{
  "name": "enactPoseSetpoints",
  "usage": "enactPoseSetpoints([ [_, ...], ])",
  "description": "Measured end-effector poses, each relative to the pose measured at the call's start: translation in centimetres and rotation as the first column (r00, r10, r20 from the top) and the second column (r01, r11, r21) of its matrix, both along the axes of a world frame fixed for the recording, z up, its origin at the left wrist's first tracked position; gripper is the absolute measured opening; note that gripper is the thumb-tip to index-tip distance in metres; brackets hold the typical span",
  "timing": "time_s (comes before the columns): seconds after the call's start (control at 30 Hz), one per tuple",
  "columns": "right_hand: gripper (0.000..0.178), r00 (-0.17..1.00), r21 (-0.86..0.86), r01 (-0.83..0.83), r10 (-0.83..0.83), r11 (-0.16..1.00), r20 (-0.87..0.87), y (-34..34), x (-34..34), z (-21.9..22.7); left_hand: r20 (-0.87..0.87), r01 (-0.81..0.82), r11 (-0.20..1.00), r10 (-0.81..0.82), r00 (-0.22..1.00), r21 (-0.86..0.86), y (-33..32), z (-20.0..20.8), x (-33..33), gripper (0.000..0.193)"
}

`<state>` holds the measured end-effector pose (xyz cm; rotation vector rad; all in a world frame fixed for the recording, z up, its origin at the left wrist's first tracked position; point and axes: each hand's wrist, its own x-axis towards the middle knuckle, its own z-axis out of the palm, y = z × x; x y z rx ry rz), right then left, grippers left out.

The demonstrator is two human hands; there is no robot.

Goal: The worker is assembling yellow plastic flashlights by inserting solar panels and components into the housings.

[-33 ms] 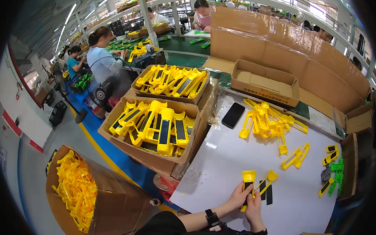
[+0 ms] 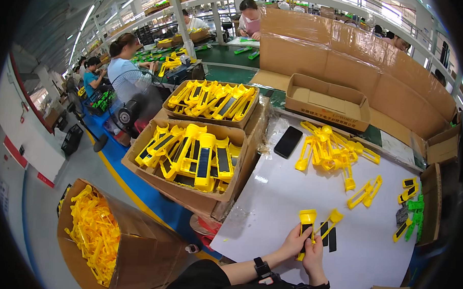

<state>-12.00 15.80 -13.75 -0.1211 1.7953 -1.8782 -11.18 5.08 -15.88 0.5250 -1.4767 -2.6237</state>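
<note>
The left hand [image 2: 293, 242] and right hand [image 2: 314, 255] are both closed around one yellow casing [image 2: 307, 216]; dark strips [image 2: 332, 241] lie just right; a black phone [image 2: 288, 142] lies farther.

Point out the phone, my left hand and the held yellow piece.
Phone [image 2: 288, 142], head view: middle of screen.
Left hand [image 2: 294, 243], head view: back of hand.
Held yellow piece [image 2: 307, 217], head view: wide top end.

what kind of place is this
Probably a factory assembly floor: large cartons hold heaps of similar yellow plastic parts, more lie on the white worktable, and other people sit at nearby workstations.
</note>
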Motion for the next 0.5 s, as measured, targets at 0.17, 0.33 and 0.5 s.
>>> enactPoseSetpoints([
  [0.17,0.018,0.997,0.012,0.08,-0.08,0.997,0.019,0.2,0.5,-0.3,0.089,0.066,0.99,-0.078,0.993,0.125,-0.7,0.6,0.5,0.025],
  [0.33,0.018,0.997,-0.013,-0.008,0.007,1.0,-0.08,-0.5,0.6,0.9,0.066,-0.109,0.985,0.119,0.991,-0.137,-0.1,1.0,0.4,0.025],
  [0.5,0.017,0.999,0.038,-0.014,0.015,0.999,-0.036,-0.6,0.5,0.3,0.128,0.074,0.978,-0.1,0.987,0.193,-2.3,1.2,0.3,0.024],
])
